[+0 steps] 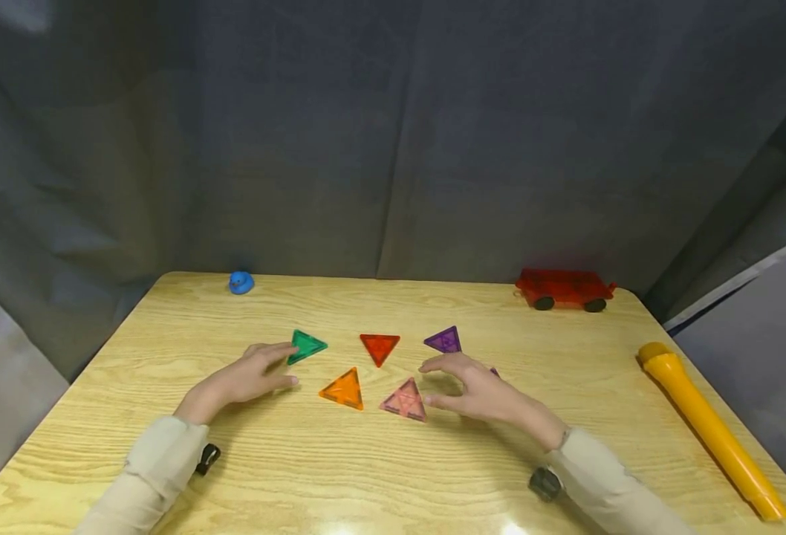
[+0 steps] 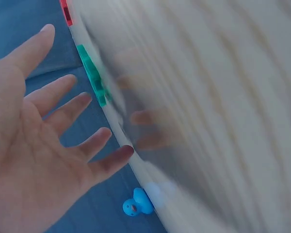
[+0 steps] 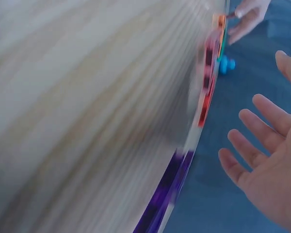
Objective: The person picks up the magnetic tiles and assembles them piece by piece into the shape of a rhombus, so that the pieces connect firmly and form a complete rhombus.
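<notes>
Several translucent triangular tiles lie flat on the wooden table. My left hand (image 1: 249, 377) is beside the green triangular tile (image 1: 307, 346), its fingertips overlapping that tile's left edge in the head view. In the left wrist view the fingers look spread and hold nothing. To its right lie the orange tile (image 1: 344, 389) and the red tile (image 1: 379, 348). My right hand (image 1: 480, 392) hovers right of the pink tile (image 1: 406, 400), holding nothing, fingers loosely extended. One purple tile (image 1: 445, 340) lies just beyond it; a second purple tile (image 1: 495, 371) is mostly hidden behind that hand.
A small blue rubber duck (image 1: 241, 282) sits at the back left of the table (image 1: 339, 475). At the back right stands a red toy wagon (image 1: 564, 290) with dark wheels. A long yellow-orange tube (image 1: 710, 427) lies along the right edge. Dark curtain (image 1: 299, 148) hangs behind.
</notes>
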### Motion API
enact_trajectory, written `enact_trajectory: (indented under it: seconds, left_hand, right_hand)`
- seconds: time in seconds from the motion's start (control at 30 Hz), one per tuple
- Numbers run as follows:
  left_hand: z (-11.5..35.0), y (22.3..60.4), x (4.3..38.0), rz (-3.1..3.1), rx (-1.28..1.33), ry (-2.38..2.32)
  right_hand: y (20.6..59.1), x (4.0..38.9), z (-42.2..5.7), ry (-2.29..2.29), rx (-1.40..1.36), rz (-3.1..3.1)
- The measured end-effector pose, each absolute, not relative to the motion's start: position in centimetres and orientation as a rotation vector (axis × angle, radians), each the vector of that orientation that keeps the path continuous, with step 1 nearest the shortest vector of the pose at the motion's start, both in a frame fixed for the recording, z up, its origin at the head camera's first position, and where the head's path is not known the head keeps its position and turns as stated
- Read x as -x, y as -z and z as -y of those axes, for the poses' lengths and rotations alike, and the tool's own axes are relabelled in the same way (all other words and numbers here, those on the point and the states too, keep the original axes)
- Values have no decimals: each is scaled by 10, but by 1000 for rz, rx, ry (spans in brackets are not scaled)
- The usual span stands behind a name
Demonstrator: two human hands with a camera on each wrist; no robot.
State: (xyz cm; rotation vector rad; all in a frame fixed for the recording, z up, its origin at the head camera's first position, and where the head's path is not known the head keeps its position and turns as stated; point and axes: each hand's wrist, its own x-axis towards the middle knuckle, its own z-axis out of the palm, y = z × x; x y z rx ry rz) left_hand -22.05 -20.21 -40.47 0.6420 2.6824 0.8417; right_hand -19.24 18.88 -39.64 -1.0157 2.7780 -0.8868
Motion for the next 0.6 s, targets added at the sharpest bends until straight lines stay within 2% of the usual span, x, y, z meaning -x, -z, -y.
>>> enact_trajectory:
  seconds: [0.3,0.6]
  left_hand:
    - [196,404,220,-2692,-641,-762]
    - [192,403,218,-2702,-623,-734]
  right_hand:
    - [396,190,-152,737,1242,-2565]
    - [397,187,-126,482,1358,-2464]
